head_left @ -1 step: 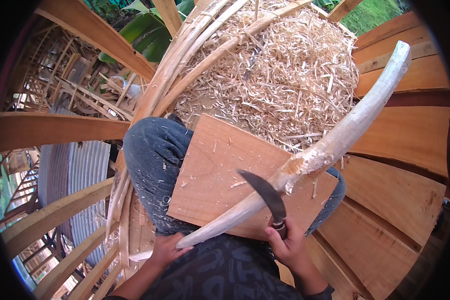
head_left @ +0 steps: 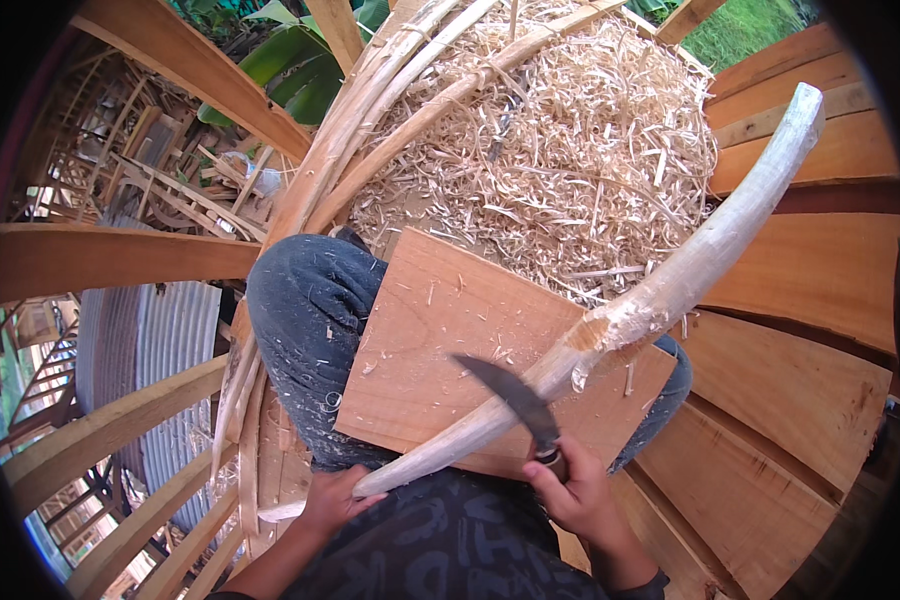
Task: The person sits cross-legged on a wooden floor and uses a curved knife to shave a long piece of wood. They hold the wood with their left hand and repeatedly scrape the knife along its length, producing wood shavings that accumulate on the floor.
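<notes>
A long, pale, peeled wooden pole (head_left: 685, 275) slants across the board (head_left: 420, 330) on my lap, from lower left to upper right. My left hand (head_left: 336, 500) is closed round its lower part, with the thin end poking out beyond the fist. About midway along the pole is a rough knot with a darker, freshly cut patch. My right hand (head_left: 573, 490) grips the handle of a curved-blade knife (head_left: 515, 392). Its dark blade lies over the pole below the knot, tip pointing up and left; whether the edge touches the wood I cannot tell.
A heap of wood shavings (head_left: 570, 150) covers the floor ahead. Long peeled strips of wood (head_left: 345, 150) run along my left side beside a slatted railing (head_left: 120, 252). Wooden planks (head_left: 770, 400) form the right side. Corrugated sheeting (head_left: 150, 340) shows beyond the railing.
The knife has shifted slightly left and toward me, its blade tilting flatter. My left hand and the pole have hardly moved.
</notes>
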Tool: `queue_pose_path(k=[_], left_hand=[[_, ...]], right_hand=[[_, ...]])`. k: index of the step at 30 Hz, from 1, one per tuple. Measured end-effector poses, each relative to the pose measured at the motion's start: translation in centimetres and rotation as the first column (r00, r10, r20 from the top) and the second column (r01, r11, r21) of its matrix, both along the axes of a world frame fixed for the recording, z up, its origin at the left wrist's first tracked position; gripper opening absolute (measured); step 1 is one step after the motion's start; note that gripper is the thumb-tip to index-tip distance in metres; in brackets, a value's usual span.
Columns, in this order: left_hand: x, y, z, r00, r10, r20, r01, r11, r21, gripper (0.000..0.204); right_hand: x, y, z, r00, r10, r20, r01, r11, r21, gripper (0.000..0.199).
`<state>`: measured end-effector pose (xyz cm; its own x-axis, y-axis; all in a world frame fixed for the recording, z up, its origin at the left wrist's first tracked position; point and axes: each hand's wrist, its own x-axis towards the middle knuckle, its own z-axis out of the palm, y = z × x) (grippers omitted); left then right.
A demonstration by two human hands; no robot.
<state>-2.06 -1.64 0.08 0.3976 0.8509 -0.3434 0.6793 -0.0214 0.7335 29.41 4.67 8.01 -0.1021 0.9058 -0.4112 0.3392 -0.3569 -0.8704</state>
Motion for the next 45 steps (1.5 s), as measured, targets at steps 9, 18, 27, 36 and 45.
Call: queue_pose_path(k=[9,18,27,36,45], left_hand=[[0.1,-0.1,-0.4,1.0,0.017,0.014,-0.016,0.999,-0.034,0.031],[0.0,0.0,-0.3,1.0,-0.006,-0.009,0.006,0.999,-0.041,0.031],[0.1,0.2,-0.2,1.0,-0.009,0.002,0.009,1.0,0.003,0.03],[0.1,-0.1,-0.5,1.0,-0.015,-0.014,0.015,0.999,0.028,0.031],[0.0,-0.1,-0.5,1.0,-0.012,0.029,0.011,1.0,0.021,0.031]], right_hand=[[0.8,-0.7,1.3,0.913,-0.343,-0.222,0.309,0.935,-0.173,0.018],[-0.2,-0.3,0.9,0.937,-0.16,0.31,0.088,0.969,0.233,0.023],[-0.6,-0.3,-1.1,0.882,-0.189,0.431,0.01,0.923,0.385,0.021],[0.9,-0.4,0.9,0.986,-0.039,-0.16,0.02,0.993,-0.119,0.017],[0.6,-0.7,0.9,0.972,-0.219,0.079,0.214,0.974,0.074,0.016]])
